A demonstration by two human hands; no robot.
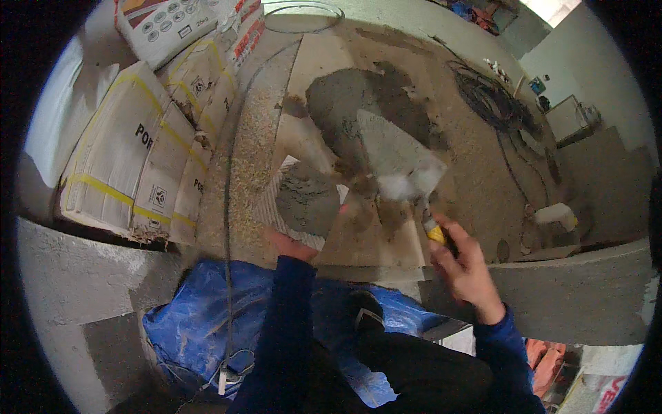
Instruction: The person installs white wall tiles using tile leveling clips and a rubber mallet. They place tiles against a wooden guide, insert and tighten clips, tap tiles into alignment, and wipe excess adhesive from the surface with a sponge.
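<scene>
My left hand (295,246) holds a pale tile with a ridged face (265,205) from its near edge. A thick layer of wet grey mortar (308,195) covers much of that tile, and most of my fingers are hidden beneath it. In my right hand (467,265) is a trowel by its yellow and black handle (436,232). The trowel's wide, pointed blade (398,153), partly blurred, is over the near right part of a mortar heap (345,103) on the dusty surface. Its tip points away from me. A gap separates blade and tile.
Taped cartons (121,152) line the left side, with a printed bag (169,31) on top. A dark cable (229,172) runs past them. Coiled black hose (483,96) lies at the far right, near a whitish block (555,217). Blue sheeting (200,300) hangs near my legs.
</scene>
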